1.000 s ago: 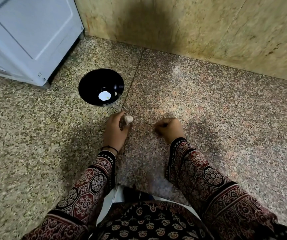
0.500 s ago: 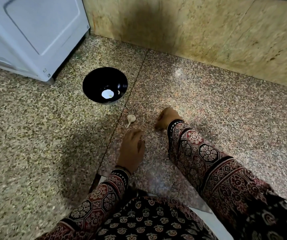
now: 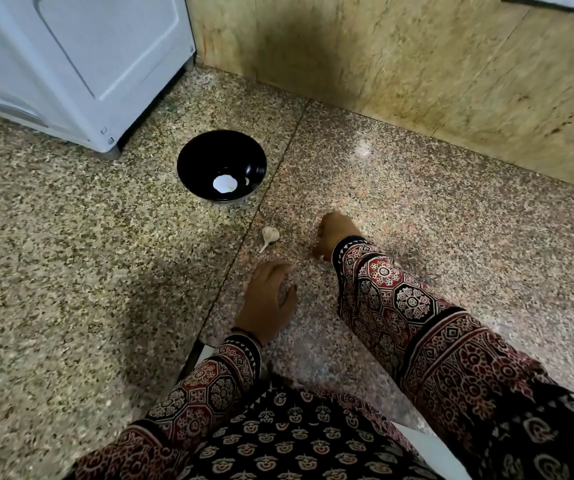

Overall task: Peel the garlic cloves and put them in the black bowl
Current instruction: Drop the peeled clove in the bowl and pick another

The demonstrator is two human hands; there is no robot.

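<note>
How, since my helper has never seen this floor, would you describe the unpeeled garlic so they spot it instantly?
Find the white appliance at upper left; the black bowl stands on the floor by its corner. Just nearer the person than the bowl, beside the floor seam, lies the garlic. It alone is a pale, papery lump with a thin tail.

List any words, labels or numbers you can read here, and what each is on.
There is no readable text in this view.
white appliance: tiny marks near its lower front corner, too small to read.
black bowl: no print visible.
patterned sleeve: ornament only, no letters.
</note>
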